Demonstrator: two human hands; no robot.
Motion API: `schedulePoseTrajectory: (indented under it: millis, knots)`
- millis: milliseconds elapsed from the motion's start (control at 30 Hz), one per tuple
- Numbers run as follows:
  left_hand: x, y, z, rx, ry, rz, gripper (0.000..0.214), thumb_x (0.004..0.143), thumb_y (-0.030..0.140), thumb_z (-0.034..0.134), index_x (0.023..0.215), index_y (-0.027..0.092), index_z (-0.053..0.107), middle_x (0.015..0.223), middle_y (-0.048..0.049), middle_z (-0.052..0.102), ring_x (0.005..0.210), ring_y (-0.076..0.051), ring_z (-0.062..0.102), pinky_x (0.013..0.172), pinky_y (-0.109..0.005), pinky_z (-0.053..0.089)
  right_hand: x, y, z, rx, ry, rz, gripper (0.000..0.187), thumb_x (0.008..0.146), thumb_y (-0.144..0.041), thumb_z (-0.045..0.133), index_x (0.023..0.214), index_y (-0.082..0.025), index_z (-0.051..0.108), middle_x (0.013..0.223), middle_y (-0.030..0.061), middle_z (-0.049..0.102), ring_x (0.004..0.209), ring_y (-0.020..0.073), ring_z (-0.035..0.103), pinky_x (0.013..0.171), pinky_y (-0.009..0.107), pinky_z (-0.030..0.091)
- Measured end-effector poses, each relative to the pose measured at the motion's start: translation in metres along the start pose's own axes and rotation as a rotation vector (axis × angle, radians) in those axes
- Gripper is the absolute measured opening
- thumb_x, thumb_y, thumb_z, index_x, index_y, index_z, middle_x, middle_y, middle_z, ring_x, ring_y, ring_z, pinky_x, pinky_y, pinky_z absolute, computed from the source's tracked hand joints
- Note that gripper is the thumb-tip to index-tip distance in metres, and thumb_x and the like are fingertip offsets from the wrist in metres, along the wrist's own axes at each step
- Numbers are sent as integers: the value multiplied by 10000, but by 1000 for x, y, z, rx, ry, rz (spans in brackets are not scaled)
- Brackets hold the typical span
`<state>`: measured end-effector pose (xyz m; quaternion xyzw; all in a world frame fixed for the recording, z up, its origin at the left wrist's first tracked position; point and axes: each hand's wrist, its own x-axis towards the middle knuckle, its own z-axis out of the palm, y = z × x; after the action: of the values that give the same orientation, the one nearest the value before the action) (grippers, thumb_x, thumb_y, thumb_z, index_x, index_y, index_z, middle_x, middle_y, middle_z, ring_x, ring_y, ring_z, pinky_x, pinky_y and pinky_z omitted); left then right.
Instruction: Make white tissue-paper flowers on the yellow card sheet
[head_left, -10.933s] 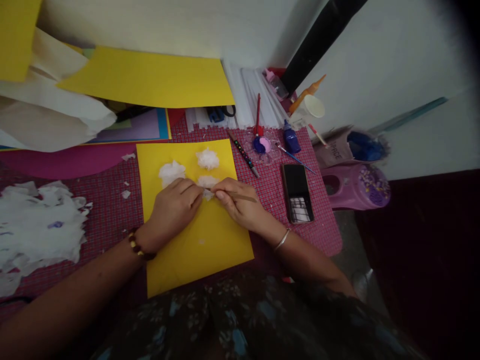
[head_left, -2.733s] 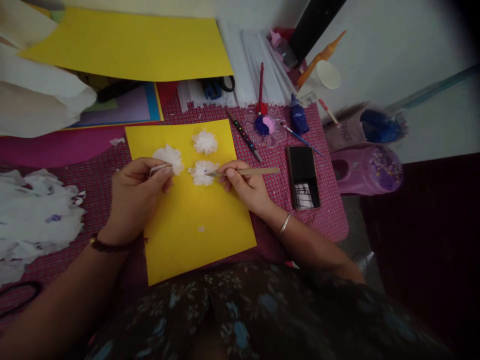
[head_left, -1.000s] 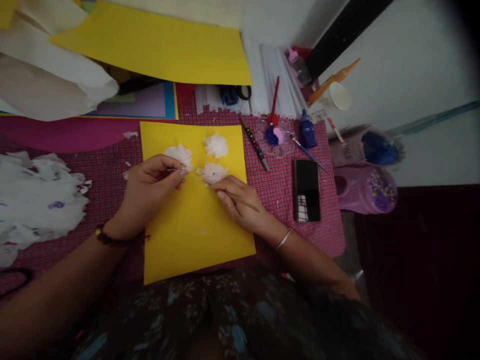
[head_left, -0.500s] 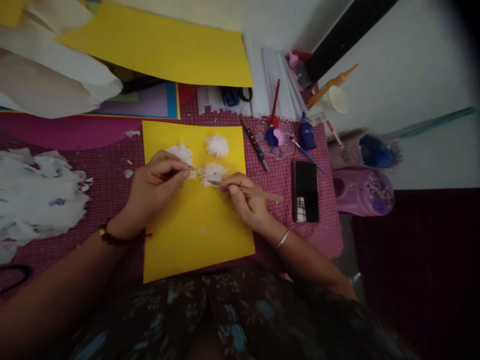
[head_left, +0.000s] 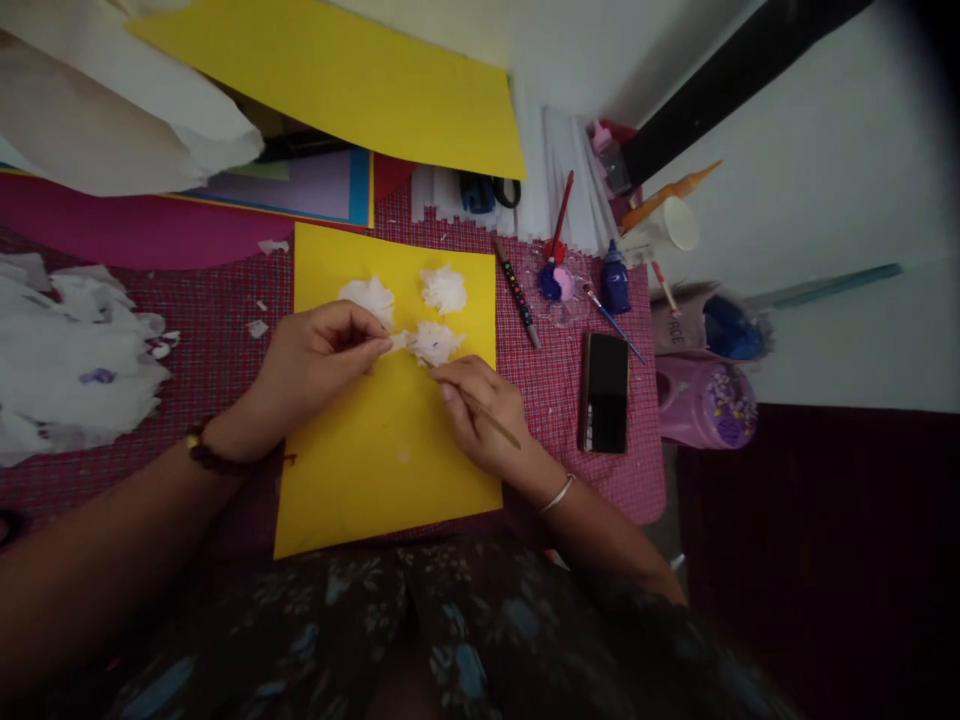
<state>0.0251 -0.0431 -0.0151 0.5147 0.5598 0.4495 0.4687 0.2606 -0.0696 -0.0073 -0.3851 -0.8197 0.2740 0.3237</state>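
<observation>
A yellow sheet of paper (head_left: 375,480) lies in front of me, with three crumpled white tissue paper tufts on its upper half. My left hand (head_left: 322,350) pinches a small white piece of tissue paper (head_left: 399,341) between thumb and fingertips. That piece reaches to the edge of the lower right tuft (head_left: 436,344). Behind the left fingers sits another tuft (head_left: 369,298), partly covered by the hand. The third tuft (head_left: 444,288) is at the upper right. My right hand (head_left: 487,415) grips a thin paintbrush-like wooden stick (head_left: 491,420), its tip hidden near the fingertips.
White tissue strips (head_left: 82,370) are heaped at the left. To the right lie a dark marker (head_left: 517,295), a paint palette (head_left: 559,285), a blue paint bottle (head_left: 614,278) and a phone (head_left: 604,392). A pink container (head_left: 705,400) stands beyond the table edge.
My right hand has drawn slightly back from the lower right tuft and turned the stick more steeply. My left hand has brought its tissue piece right, to that tuft. The camera view has shifted slightly.
</observation>
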Motion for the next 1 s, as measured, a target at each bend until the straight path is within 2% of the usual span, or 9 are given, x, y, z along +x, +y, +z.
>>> schedulePoseTrajectory:
  millis: [167, 233, 333, 400, 467, 667, 900, 1000]
  knots:
    - [4, 3, -7, 97, -113, 3, 21, 717, 278, 799, 713, 279, 778, 681, -29, 717, 695, -218, 648, 662, -298, 477, 2, 0, -6, 88, 55, 89, 181, 1125, -283, 491, 1108, -255, 669, 1026, 64, 752, 982, 199, 725, 874, 377, 612]
    - [8, 2, -12, 173, -207, 49, 31, 748, 305, 758, 747, 285, 782, 755, -33, 763, 742, -230, 680, 714, -305, 507, 2, 2, -6, 108, 73, 108, 178, 1122, -287, 500, 1087, -248, 670, 1004, 60, 750, 957, 196, 728, 865, 374, 614]
    - [15, 4, -18, 365, -399, 124, 155, 845, 353, 649, 822, 257, 768, 857, -44, 793, 804, -230, 705, 805, -323, 539, 2, 6, -4, 123, 89, 118, 190, 1120, -283, 494, 1079, -232, 672, 991, 58, 750, 944, 195, 735, 862, 371, 618]
    - [19, 8, -17, 501, -521, 160, 224, 906, 342, 562, 869, 226, 750, 895, -56, 787, 847, -227, 707, 856, -332, 540, 2, 7, -3, 131, 97, 115, 195, 1121, -280, 491, 1083, -224, 674, 996, 58, 754, 959, 196, 741, 874, 369, 618]
    - [22, 14, -12, 612, -583, 196, 244, 929, 298, 509, 888, 207, 732, 926, -67, 773, 880, -222, 700, 877, -331, 529, 3, 8, -3, 139, 102, 116, 196, 1122, -282, 495, 1085, -219, 677, 1002, 59, 757, 973, 198, 744, 884, 368, 618]
    - [23, 17, 6, 734, -483, 261, 205, 903, 183, 475, 909, 205, 678, 956, -78, 725, 901, -219, 677, 853, -329, 517, 3, 10, -3, 164, 97, 121, 208, 1129, -290, 488, 1082, -215, 677, 1014, 62, 758, 992, 198, 748, 893, 365, 618]
    - [24, 9, 8, 672, -448, 311, 149, 909, 192, 502, 919, 222, 648, 968, -77, 722, 932, -232, 688, 855, -341, 532, -2, 6, -3, 210, 158, 93, 219, 1143, -305, 462, 1122, -235, 668, 1002, 47, 738, 961, 190, 739, 853, 362, 618]
    - [25, 7, 9, 648, -446, 320, 143, 916, 205, 508, 927, 215, 650, 964, -76, 721, 920, -229, 687, 849, -341, 535, -2, 3, -3, 190, 110, 47, 228, 1143, -283, 439, 1131, -238, 662, 1014, 50, 740, 972, 191, 733, 853, 369, 621]
